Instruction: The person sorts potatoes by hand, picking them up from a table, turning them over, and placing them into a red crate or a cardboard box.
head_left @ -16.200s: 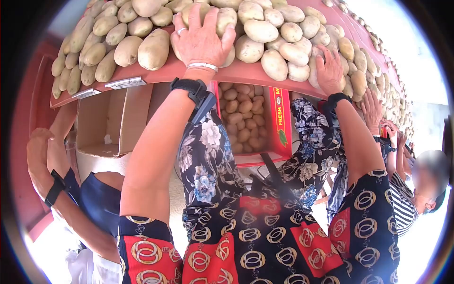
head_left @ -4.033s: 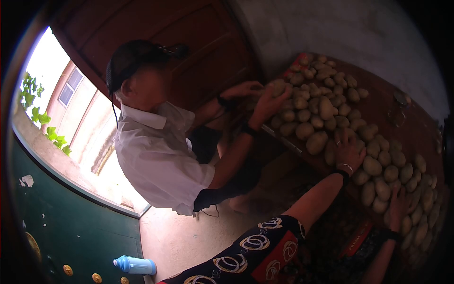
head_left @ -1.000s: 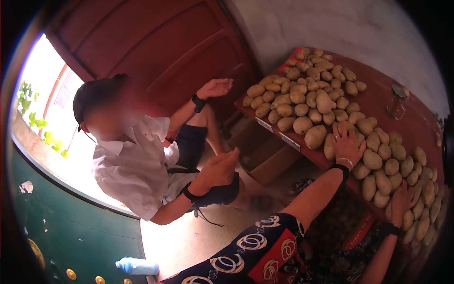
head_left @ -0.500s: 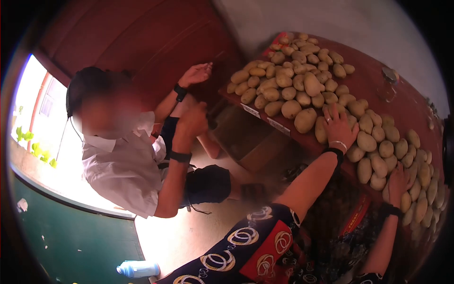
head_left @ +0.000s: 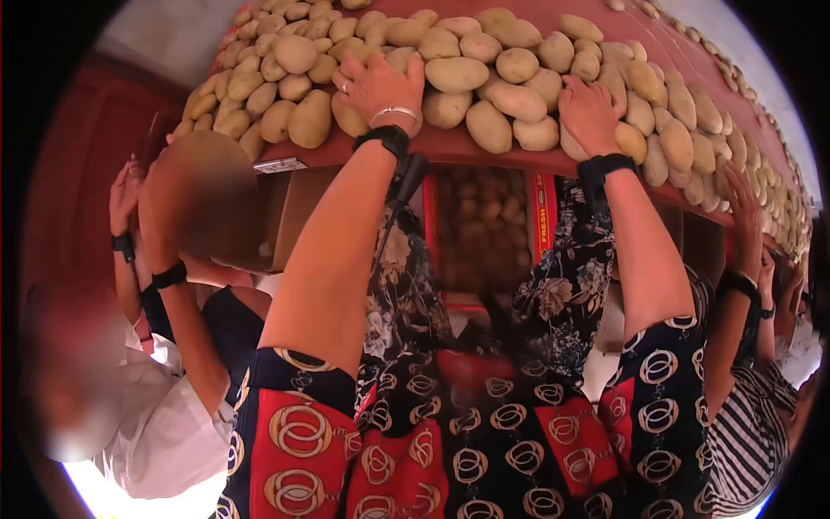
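Many potatoes (head_left: 456, 75) lie piled along the front of a red-brown table (head_left: 553, 160). My left hand (head_left: 382, 88) rests palm down on the pile, left of the middle, with its fingers spread over several potatoes; a ring and a bracelet are on it. To the right, my right hand (head_left: 590, 119) also lies on the potatoes with its fingers stretched forward. Neither hand lifts a potato. The palms and the potatoes directly beneath them are hidden.
Below the table edge, between my knees, stands a red-edged box (head_left: 484, 227) with potatoes in it. A cardboard box (head_left: 303, 212) is left of it. People sit close on both sides: a white shirt (head_left: 173, 445) at left, a striped sleeve (head_left: 750, 411) at right.
My view has swung to the right and squared up to the table, so a person on the right now shows. Both my hands are still on the potatoes.
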`<action>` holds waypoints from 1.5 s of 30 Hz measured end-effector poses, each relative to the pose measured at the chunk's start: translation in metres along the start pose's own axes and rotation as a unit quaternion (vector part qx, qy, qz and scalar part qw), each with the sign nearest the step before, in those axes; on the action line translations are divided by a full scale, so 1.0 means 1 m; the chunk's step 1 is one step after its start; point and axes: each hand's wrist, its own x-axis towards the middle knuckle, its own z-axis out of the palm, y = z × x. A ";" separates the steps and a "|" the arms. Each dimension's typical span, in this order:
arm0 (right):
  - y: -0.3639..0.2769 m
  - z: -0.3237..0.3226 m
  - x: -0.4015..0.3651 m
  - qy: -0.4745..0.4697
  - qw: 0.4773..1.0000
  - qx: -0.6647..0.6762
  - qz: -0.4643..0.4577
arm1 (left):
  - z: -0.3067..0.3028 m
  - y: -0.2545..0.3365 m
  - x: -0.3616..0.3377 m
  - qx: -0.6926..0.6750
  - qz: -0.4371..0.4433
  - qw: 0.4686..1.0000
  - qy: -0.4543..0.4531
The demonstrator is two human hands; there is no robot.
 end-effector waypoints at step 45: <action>-0.022 -0.022 0.001 -0.092 0.992 -0.005 0.083 | 0.008 -0.006 0.007 0.052 0.017 0.998 -0.033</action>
